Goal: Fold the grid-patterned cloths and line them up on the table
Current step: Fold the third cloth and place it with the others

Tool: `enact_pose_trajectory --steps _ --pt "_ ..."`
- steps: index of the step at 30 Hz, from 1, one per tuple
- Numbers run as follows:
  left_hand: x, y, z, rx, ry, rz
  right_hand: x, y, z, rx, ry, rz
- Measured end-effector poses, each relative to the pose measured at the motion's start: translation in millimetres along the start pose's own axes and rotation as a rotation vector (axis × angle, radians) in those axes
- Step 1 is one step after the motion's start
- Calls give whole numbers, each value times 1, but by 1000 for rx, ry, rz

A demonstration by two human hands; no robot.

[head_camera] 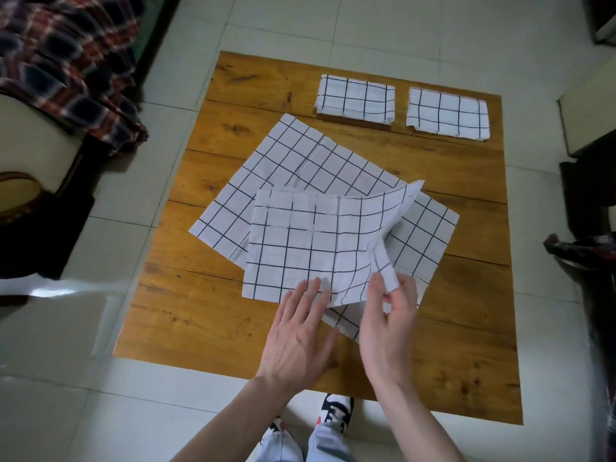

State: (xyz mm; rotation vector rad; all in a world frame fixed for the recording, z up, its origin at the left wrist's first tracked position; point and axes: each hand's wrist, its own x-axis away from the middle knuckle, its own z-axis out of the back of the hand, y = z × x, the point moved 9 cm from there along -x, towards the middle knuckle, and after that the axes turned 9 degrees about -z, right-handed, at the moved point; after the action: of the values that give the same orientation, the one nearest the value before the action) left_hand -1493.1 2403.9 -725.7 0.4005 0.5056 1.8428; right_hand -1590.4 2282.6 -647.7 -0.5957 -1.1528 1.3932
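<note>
The left hand [300,331] lies spread flat on the near edge of the half-folded white grid-patterned cloth [310,241], while beside it the right hand [388,323] pinches its lifted corner.

Wooden counter [206,328]: two folded grid cloths [356,99] [447,114] side by side at far edge; one spread grid cloth [300,168] mid-counter, another [300,248] overlapping it.
</note>
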Motion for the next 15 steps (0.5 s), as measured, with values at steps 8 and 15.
enact_pose_trajectory --steps 8,15 --pt "19 -46 42 110 242 234 34 -19 -78 240 -233 347" --pt "34 -74 58 370 363 254 47 -7 -134 640 -322 580"
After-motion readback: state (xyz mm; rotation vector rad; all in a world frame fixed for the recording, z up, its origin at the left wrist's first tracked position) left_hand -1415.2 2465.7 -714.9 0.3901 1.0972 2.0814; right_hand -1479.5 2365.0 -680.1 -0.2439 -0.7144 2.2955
